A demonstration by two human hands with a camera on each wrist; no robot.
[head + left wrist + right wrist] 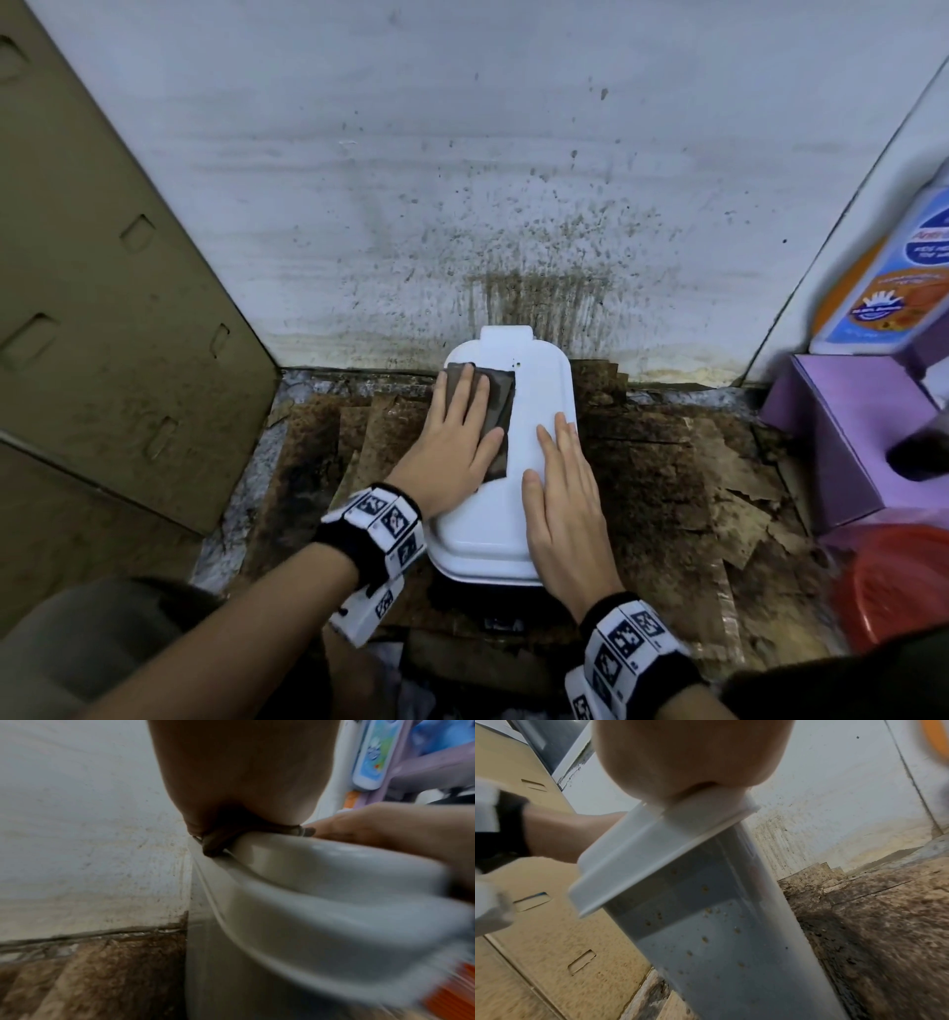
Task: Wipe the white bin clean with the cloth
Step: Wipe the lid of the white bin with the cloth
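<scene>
Cloth lies pinned under the flat left hand; right hand (fingers straight) steadies the white bin.

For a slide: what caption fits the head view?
Left hand presses a dark cloth on the white bin's lid; right hand steadies it.

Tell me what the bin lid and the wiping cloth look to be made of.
Bin lid: seemingly hard moulded plastic, white and smooth with a slight sheen, stepped rim and rounded corners. Cloth: dark grey-brown, thin, limp and matte under the left hand, probably woven or microfibre; weave too blurred to tell.
</scene>
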